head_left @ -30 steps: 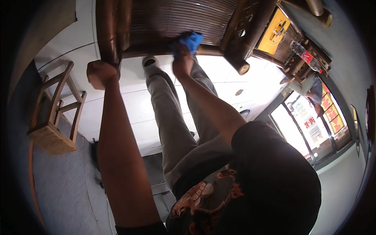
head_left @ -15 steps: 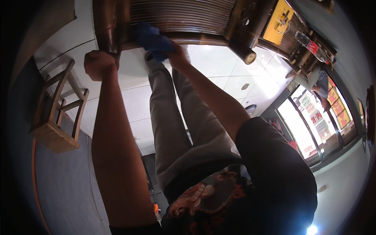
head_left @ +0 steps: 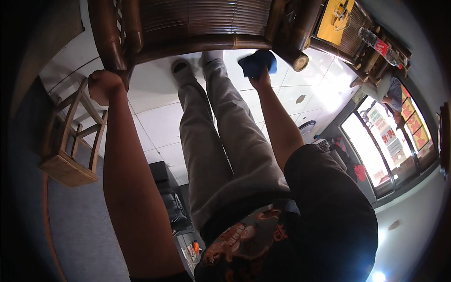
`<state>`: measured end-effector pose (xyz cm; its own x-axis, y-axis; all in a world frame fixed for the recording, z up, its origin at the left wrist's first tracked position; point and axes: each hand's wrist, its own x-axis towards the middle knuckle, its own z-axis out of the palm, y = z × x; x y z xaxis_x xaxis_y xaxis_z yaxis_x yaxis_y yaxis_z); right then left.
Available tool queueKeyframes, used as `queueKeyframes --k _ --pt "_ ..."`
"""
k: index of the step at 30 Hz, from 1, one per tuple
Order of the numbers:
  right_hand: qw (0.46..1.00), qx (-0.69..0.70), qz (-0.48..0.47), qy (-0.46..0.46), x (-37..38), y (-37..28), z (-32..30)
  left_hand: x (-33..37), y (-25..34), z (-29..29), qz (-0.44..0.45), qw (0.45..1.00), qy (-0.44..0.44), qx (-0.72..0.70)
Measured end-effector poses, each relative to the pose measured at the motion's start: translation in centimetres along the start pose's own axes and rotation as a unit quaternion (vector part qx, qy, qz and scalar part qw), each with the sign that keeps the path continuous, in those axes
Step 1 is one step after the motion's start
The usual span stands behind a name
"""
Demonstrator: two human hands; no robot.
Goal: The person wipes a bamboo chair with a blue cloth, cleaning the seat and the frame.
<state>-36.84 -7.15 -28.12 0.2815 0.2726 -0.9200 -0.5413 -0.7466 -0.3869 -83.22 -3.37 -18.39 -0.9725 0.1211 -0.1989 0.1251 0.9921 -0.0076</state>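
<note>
In my right hand point(head_left: 261, 80) a blue cloth point(head_left: 256, 64) is gripped and bunched, just off the front rail of a dark bamboo bench point(head_left: 197, 45). My left hand point(head_left: 106, 87) is closed, at the front end of the bench's left arm point(head_left: 105, 40). Its fingers curl out of sight, so whether they grip the bamboo is hidden. The slatted seat point(head_left: 202, 18) lies beyond the rail. Between my forearms show my legs in grey trousers point(head_left: 206, 127), with my feet close to the bench front.
A small wooden stool point(head_left: 70, 167) lies tipped at left. At upper right are a yellow board point(head_left: 334, 23) with a cable, a plastic bottle point(head_left: 379, 47) and another person point(head_left: 390, 91) near the bright window. Behind me stands a black padded seat point(head_left: 171, 202).
My right hand has carried the blue cloth rightward along the bench front, away from the left part of the seat. The view has shifted a little; my left hand stays at the bench arm.
</note>
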Motion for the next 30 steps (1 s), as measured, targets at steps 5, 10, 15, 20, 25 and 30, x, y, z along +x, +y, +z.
queueKeyframes --k 5,10,15,20,25,30 --pt "0.981 0.015 0.115 -0.155 1.4 0.8 5.5 0.3 -0.6 0.5 0.014 0.999 0.033 -0.005" --pt "0.989 0.129 0.03 0.063 2.8 0.9 8.7 -0.3 0.4 -0.1 0.005 0.999 0.024 -0.021" --pt "0.972 0.179 -0.019 0.148 2.6 2.9 12.0 -0.4 0.2 -0.4 0.031 0.999 -0.01 0.007" --pt "0.975 0.165 -0.086 0.124 -1.7 12.6 18.1 0.3 -0.2 -0.3 -0.059 0.997 -0.035 -0.021" --pt "0.983 -0.18 -0.025 0.023 -7.9 22.3 24.0 -1.2 2.4 -0.1 -0.029 0.995 -0.016 -0.097" --pt "0.971 -0.21 0.061 -0.102 -12.9 22.5 25.4 -0.6 0.9 -1.2 -0.078 0.994 -0.02 -0.078"
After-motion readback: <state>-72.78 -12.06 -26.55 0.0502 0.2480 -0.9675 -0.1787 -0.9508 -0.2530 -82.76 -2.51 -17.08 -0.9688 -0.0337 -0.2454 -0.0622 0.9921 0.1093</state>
